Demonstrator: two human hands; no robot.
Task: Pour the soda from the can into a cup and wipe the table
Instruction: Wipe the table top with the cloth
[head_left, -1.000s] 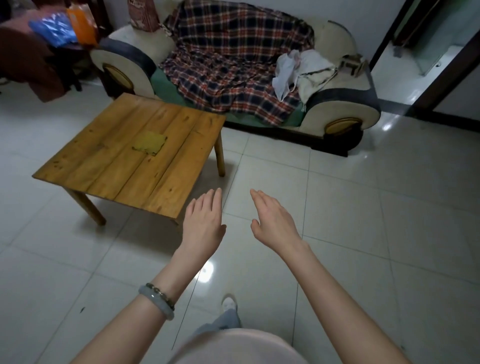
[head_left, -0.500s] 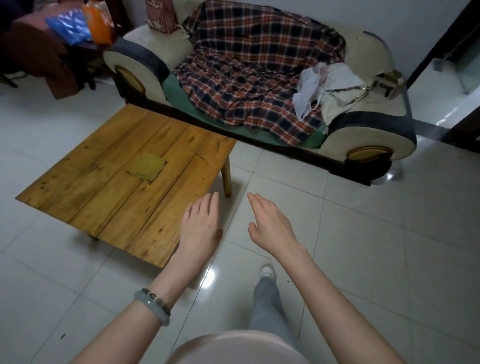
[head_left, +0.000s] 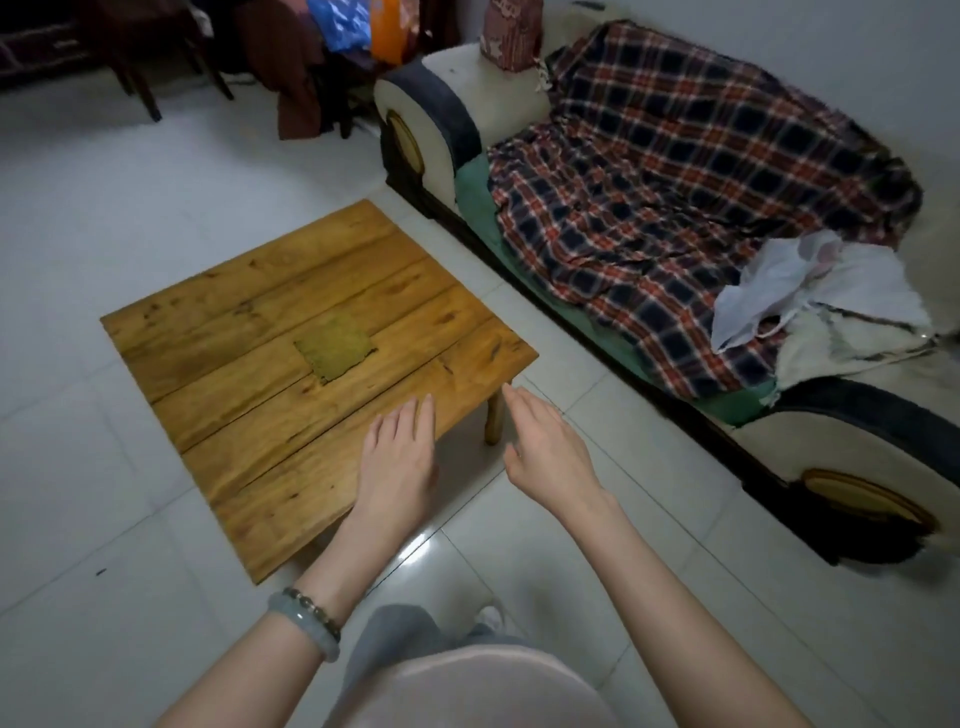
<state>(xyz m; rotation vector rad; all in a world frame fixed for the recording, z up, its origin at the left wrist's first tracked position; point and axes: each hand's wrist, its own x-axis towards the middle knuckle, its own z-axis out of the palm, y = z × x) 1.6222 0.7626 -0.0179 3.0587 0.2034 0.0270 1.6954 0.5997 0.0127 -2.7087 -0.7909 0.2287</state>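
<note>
**Both hands empty at the near corner of a low wooden tabletop**

The left hand, fingers straight and loosely spread, is held palm-down over the near right edge of the tabletop; it grips nothing, and contact with the wood cannot be told. The right hand, also flat and unclenched, hangs just beyond that edge, over the floor tiles, beside the table leg. A yellow-green cloth lies flat ahead and left of the left hand, near the middle of the boards. Ahead and right of the right hand stands a sofa draped with a plaid blanket; a strip of bare floor separates sofa and table. The left wrist bears a pale bangle. Neither can nor cup shows anywhere in view.
</note>
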